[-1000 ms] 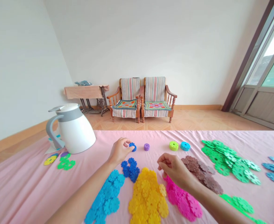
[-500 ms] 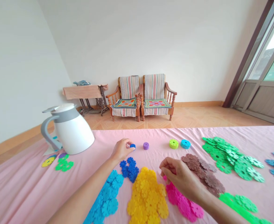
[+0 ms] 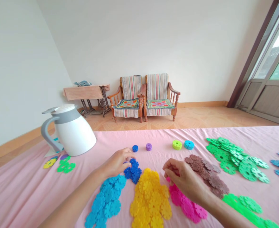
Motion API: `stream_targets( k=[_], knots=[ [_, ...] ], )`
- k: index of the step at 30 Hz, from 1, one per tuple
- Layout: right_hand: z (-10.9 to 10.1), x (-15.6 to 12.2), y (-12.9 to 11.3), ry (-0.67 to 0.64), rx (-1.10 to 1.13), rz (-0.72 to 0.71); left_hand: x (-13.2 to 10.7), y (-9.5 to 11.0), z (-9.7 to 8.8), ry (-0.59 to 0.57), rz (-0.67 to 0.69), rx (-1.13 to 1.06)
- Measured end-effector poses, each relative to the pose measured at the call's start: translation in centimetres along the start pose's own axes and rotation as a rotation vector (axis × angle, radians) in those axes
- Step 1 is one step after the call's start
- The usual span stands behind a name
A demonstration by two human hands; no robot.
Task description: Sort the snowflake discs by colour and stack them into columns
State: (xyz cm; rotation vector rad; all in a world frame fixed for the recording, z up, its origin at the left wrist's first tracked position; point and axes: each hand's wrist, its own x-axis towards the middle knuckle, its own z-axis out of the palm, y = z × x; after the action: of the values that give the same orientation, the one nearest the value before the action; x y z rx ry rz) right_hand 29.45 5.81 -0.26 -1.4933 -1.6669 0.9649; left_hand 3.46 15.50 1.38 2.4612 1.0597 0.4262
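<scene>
My left hand (image 3: 117, 163) rests with curled fingers on the small heap of dark blue snowflake discs (image 3: 133, 171), touching its top. A short dark blue stack (image 3: 135, 148) stands alone just beyond it, beside a purple stack (image 3: 149, 147). My right hand (image 3: 184, 180) is closed in a loose pinch over the far end of the pink disc pile (image 3: 187, 205); what it holds is hidden. Between the hands lies the yellow pile (image 3: 150, 199), and a light blue pile (image 3: 106, 199) lies under my left forearm.
A white jug with a grey handle (image 3: 70, 129) stands at the left on the pink cloth (image 3: 22, 190). Lime (image 3: 177, 145) and cyan (image 3: 189, 145) stacks, brown (image 3: 207, 174) and green (image 3: 236, 158) piles lie to the right. Two wooden chairs stand behind.
My left hand let go of the dark blue stack on the cloth and drew back onto the dark blue heap. My right hand stayed over the pink pile.
</scene>
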Motion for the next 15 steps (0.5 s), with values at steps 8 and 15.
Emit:
stream_targets(
  k=[8, 15],
  knots=[
    [-0.1, -0.3, -0.9, -0.019, -0.009, 0.030, 0.9, 0.5, -0.1, -0.106, 0.029, 0.208],
    [-0.1, -0.3, -1.1, -0.013, -0.021, 0.040, 1.5, 0.3, 0.5, -0.062, -0.001, 0.234]
  ],
)
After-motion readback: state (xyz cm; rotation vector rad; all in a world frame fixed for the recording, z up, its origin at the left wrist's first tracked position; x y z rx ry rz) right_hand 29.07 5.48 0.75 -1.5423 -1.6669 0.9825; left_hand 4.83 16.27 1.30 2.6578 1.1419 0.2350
